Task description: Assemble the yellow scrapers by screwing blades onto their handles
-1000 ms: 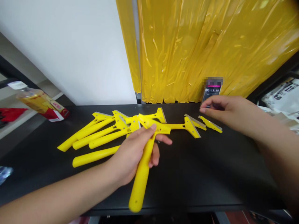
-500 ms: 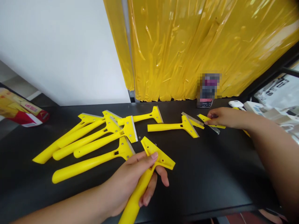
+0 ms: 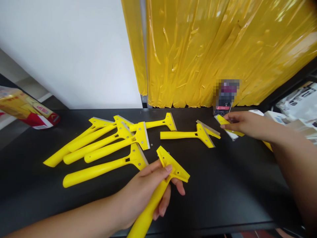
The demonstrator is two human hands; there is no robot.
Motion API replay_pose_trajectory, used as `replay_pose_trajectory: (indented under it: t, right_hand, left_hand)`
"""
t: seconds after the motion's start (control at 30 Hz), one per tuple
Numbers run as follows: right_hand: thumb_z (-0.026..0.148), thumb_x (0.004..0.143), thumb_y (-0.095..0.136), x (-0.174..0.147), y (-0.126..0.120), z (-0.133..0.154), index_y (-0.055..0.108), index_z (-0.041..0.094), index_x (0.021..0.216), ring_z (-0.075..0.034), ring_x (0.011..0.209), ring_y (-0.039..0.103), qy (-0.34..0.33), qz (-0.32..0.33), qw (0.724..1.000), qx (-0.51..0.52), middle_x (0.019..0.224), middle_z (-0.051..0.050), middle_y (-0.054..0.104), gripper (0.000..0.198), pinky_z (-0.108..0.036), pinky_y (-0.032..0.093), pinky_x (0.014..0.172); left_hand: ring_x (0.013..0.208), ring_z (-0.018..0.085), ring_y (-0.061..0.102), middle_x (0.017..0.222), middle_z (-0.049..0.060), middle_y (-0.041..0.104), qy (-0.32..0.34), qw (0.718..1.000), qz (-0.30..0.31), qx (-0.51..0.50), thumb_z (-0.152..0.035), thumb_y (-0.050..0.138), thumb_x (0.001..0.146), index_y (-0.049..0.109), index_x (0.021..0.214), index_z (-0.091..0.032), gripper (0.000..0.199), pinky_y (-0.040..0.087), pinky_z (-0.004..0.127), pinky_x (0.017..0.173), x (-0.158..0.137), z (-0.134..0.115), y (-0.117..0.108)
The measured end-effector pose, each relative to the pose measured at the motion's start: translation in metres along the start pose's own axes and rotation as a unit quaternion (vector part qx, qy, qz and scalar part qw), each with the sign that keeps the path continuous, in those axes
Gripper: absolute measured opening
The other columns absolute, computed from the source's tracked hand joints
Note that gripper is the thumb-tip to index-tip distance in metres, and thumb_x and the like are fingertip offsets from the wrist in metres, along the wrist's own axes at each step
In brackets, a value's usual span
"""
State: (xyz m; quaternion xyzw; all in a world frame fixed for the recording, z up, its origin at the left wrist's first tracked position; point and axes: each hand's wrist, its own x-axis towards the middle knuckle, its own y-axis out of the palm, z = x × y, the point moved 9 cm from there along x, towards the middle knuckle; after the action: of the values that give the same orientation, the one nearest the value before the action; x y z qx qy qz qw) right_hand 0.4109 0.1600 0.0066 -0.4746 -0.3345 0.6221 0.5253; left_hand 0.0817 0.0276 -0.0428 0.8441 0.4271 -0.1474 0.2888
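Note:
My left hand (image 3: 148,188) is closed around the neck of a yellow scraper handle (image 3: 146,211). Its thumb presses on the wide head, where small holes show and no blade is seen. Farther off to the right, my right hand (image 3: 236,121) pinches a yellow scraper head plate (image 3: 221,120) between thumb and fingers. A shiny metal blade (image 3: 231,135) shows just under that plate; whether they touch I cannot tell. Left of this hand lies a bladed yellow scraper (image 3: 183,135), with a loose plate and blade (image 3: 210,129) behind its head.
Several bladed yellow scrapers (image 3: 99,170) lie overlapping on the black table (image 3: 223,191) at left. Small nuts or screws (image 3: 152,144) are near them. A phone (image 3: 226,99) leans against the yellow plastic curtain (image 3: 188,56). A red and yellow package (image 3: 37,112) stands far left.
The view has shifted slightly, so things sit a little farther right. The plate in my right hand is tilted differently, and more of the blade beneath it shows. My left hand keeps its grip.

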Motion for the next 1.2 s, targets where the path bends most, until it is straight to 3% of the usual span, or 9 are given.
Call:
replay_pose_trajectory:
  t: [0.17,0.23,0.3,0.47,0.67,0.9,1.1,1.2]
  right_hand:
    - [0.065,0.097,0.060,-0.043,0.038,0.087,0.067,0.022,0.093,-0.017,0.077,0.054,-0.117,0.129,0.978,0.115,0.085,0.001,0.062,0.043,-0.029,0.042,0.068]
    - [0.063,0.094,0.065,-0.056,0.059,0.108,0.063,0.023,0.083,-0.016,0.071,0.052,-0.129,0.165,0.970,0.124,0.076,0.003,0.058,0.041,-0.028,0.038,0.063]
    - [0.058,0.094,0.066,-0.063,0.077,0.119,0.063,0.024,0.083,-0.016,0.068,0.052,-0.127,0.188,0.969,0.101,0.074,0.004,0.059,0.037,-0.028,0.035,0.059]
    - [0.055,0.091,0.069,-0.061,0.089,0.118,0.060,0.024,0.080,-0.017,0.068,0.055,-0.124,0.187,0.974,0.021,0.076,0.003,0.063,0.034,-0.029,0.032,0.056]
    - [0.064,0.088,0.070,-0.057,0.083,0.110,0.057,0.024,0.080,-0.019,0.070,0.057,-0.103,0.173,0.980,0.006,0.078,0.002,0.061,0.043,-0.029,0.036,0.058]
    - [0.063,0.094,0.061,-0.063,0.083,0.114,0.055,0.024,0.080,-0.018,0.066,0.055,-0.112,0.163,0.980,-0.001,0.076,0.000,0.061,0.041,-0.029,0.036,0.056]
    - [0.060,0.096,0.062,-0.065,0.086,0.118,0.064,0.026,0.104,-0.021,0.074,0.063,-0.143,0.151,0.978,0.012,0.087,-0.002,0.070,0.035,-0.030,0.038,0.061]
    - [0.065,0.094,0.063,-0.064,0.088,0.120,0.065,0.026,0.101,-0.023,0.078,0.064,-0.153,0.148,0.977,0.005,0.089,-0.002,0.070,0.039,-0.031,0.038,0.063]
  left_hand:
    - [0.037,0.008,0.049,0.072,0.004,0.071,0.006,0.999,-0.004,-0.042,-0.042,0.046,0.107,0.062,0.098,-0.017,0.030,0.040,0.015,0.035,0.000,0.001,0.004]
    - [0.046,0.009,0.058,0.091,0.009,0.075,0.012,0.999,-0.004,-0.050,-0.041,0.052,0.105,0.061,0.099,-0.017,0.025,0.044,0.016,0.037,0.000,-0.001,0.004]
    - [0.057,0.013,0.065,0.098,0.010,0.075,0.019,0.999,-0.002,-0.043,-0.040,0.057,0.102,0.061,0.100,-0.017,0.023,0.050,0.018,0.041,0.000,-0.003,0.004]
    - [0.047,0.010,0.059,0.069,0.002,0.070,-0.001,1.000,-0.002,0.010,-0.044,0.054,0.104,0.060,0.106,-0.018,0.026,0.051,0.019,0.047,0.000,-0.001,0.000]
    - [0.045,0.009,0.058,0.070,0.004,0.071,-0.015,0.999,-0.015,0.024,-0.046,0.054,0.104,0.060,0.103,-0.019,0.028,0.048,0.018,0.047,0.001,-0.001,-0.005]
    - [0.045,0.010,0.055,0.070,0.004,0.070,-0.024,0.999,-0.005,0.025,-0.049,0.055,0.103,0.061,0.108,-0.019,0.031,0.045,0.018,0.046,0.002,0.001,-0.005]
    - [0.047,0.011,0.057,0.069,0.004,0.070,-0.031,0.999,-0.006,0.018,-0.048,0.057,0.103,0.062,0.108,-0.019,0.029,0.047,0.018,0.046,0.001,0.002,-0.005]
    - [0.046,0.010,0.058,0.070,0.004,0.071,-0.028,0.999,-0.008,0.023,-0.049,0.057,0.102,0.062,0.108,-0.019,0.031,0.047,0.018,0.046,0.001,0.002,-0.006]
